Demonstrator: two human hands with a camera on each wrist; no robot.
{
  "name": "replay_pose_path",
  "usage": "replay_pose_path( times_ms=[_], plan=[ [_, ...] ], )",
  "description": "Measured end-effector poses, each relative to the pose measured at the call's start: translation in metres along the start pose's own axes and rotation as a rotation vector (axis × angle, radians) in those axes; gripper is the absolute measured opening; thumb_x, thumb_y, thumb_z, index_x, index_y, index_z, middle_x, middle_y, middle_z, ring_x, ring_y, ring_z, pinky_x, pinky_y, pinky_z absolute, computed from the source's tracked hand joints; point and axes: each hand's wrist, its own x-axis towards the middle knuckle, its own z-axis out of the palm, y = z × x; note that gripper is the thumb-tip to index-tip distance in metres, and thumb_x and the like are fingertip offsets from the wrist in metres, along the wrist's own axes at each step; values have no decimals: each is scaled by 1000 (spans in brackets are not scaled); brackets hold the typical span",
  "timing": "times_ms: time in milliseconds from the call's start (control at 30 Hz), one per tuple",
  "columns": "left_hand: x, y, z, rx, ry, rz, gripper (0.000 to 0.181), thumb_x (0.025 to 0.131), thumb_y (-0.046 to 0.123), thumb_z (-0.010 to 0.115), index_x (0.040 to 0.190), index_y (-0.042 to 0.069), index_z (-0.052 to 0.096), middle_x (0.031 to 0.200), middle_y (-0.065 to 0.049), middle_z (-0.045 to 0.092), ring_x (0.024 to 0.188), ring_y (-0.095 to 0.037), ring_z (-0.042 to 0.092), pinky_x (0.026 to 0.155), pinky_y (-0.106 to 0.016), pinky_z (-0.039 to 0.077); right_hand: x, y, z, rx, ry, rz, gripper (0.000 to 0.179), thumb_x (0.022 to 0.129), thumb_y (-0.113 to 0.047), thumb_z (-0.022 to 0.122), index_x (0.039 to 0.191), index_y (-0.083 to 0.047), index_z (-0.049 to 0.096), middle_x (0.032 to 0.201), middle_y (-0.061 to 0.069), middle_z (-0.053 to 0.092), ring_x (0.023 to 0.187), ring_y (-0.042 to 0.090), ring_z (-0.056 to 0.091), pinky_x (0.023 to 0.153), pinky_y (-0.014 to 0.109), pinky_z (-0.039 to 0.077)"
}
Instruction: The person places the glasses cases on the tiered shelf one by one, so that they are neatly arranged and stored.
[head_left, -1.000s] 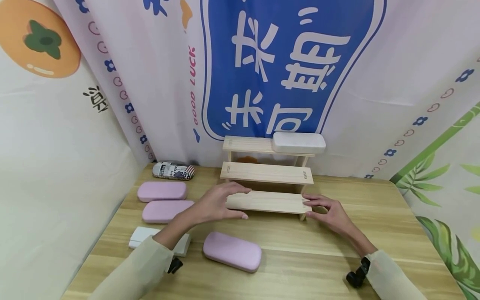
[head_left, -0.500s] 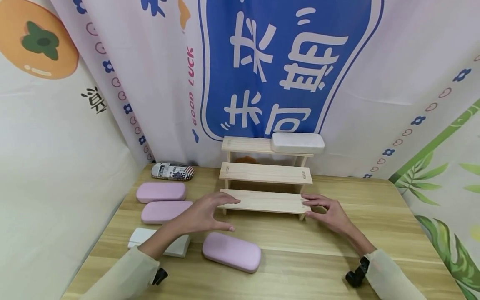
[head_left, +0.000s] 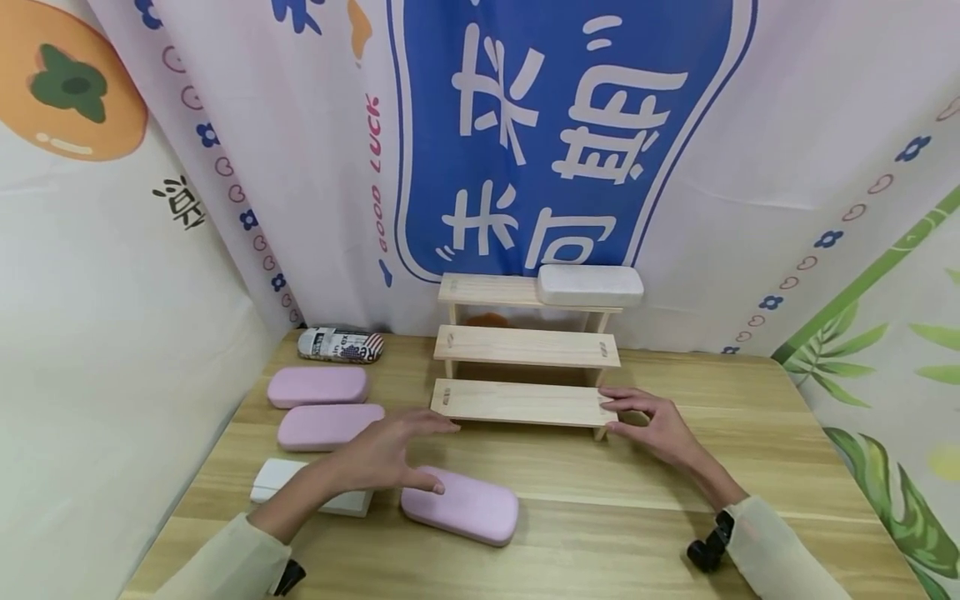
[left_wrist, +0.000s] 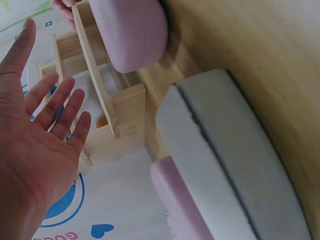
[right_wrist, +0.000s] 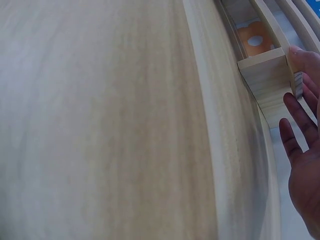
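A three-tier wooden display stand (head_left: pixel 525 402) stands at the back of the table. My right hand (head_left: pixel 654 427) holds the right end of its lowest shelf, thumb at the front edge and fingers over the end. In the right wrist view that hand (right_wrist: pixel 306 125) partly covers the shelf end. My left hand (head_left: pixel 378 454), fingers spread, is in the air just left of the lowest shelf. Its thumb overlaps a pink glasses case (head_left: pixel 468 510) in the head view, apparently without gripping it. A white case (head_left: pixel 590 286) lies on the top shelf's right half.
Along the table's left side lie a printed case (head_left: pixel 340 345), two pink cases (head_left: pixel 317 387) and a white flap case (head_left: pixel 276 478), which my left forearm partly hides. A printed curtain (head_left: pixel 315 167) hangs behind the stand. The wooden tabletop (head_left: pixel 622 533) extends in front.
My left hand has moved away from the lowest shelf's left end, leftward and down toward the near pink case. The right hand stays on the shelf end. The view shifts slightly.
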Motion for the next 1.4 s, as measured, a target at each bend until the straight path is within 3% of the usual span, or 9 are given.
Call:
replay_pose_path(
  times_ms=[233, 367, 533, 733, 900, 1400],
  plan=[
    [-10, -5, 6, -2, -39, -7, 83, 77, 56, 91, 146, 20, 64, 150, -15, 63, 140, -39, 58, 110, -60, 52, 1, 1, 1, -5, -6, 9, 32, 90, -13, 85, 121, -17, 80, 143, 9, 70, 133, -6, 58, 108, 8, 43],
    [-15, -7, 10, 8, -52, -18, 83, 76, 56, 91, 146, 21, 64, 151, -9, 63, 141, -36, 58, 111, -59, 52, 2, 1, 2, -11, -7, 8, 32, 90, -14, 85, 121, -17, 80, 143, 8, 70, 133, -6, 57, 108, 8, 43],
    [-19, -11, 14, 47, -38, 20, 80, 77, 59, 89, 144, 20, 66, 147, -2, 66, 138, -30, 61, 111, -53, 53, 2, 1, 1, -15, -5, 10, 32, 90, -15, 86, 121, -18, 80, 144, 7, 70, 134, -7, 56, 108, 8, 43],
    [-19, -16, 20, 73, -24, 61, 82, 75, 59, 90, 141, 16, 67, 146, -3, 68, 134, -27, 64, 112, -50, 53, 1, 1, 0, -4, -2, 14, 31, 90, -13, 85, 121, -16, 80, 144, 9, 70, 133, -7, 57, 108, 8, 43],
    [-17, -18, 27, 95, -32, 59, 84, 73, 58, 92, 141, 16, 68, 144, 0, 68, 136, -25, 63, 114, -49, 52, 1, -1, -1, 11, 4, 20, 32, 90, -12, 85, 121, -15, 80, 143, 11, 70, 132, -8, 57, 110, 7, 39],
    [-20, -12, 39, 123, -35, 95, 75, 75, 49, 95, 136, 14, 72, 133, 0, 72, 127, -23, 68, 108, -42, 56, 0, -5, 0, 23, 3, 31, 31, 91, -13, 85, 121, -16, 80, 143, 10, 71, 132, -8, 57, 112, 6, 36]
  ],
)
